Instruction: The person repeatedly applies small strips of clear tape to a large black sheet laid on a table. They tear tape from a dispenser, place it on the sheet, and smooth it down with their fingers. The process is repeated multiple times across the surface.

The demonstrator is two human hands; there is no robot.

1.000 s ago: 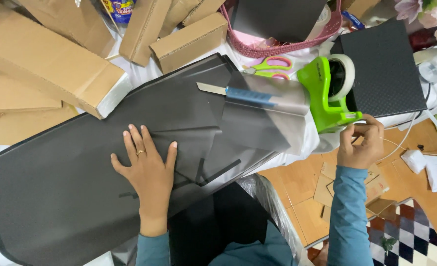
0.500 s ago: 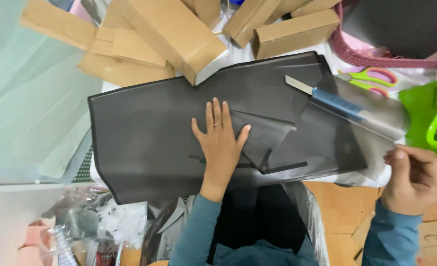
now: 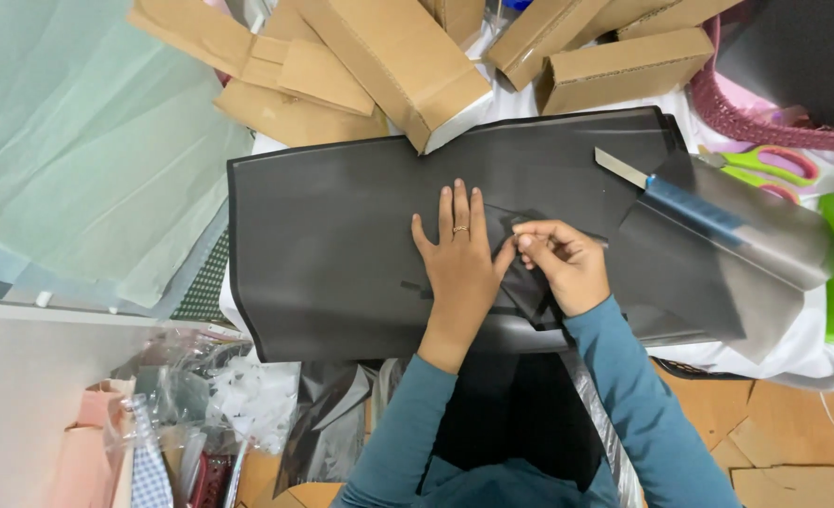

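While the left hand (image 3: 459, 268) lies open and flat on the dark plastic sheet (image 3: 342, 254) spread across the bench's middle, the right hand (image 3: 563, 263) pinches a folded flap of that sheet just beside it. Utility knife (image 3: 671, 193) rests near the right edge; cardboard boxes (image 3: 614, 66) line the far edge.

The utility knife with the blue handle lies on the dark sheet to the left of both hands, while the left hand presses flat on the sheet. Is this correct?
Not quite. In the head view the utility knife lies on the dark sheet to the right of both hands, not to the left. The rest holds: the left hand presses flat on the sheet, and the right hand is beside it.
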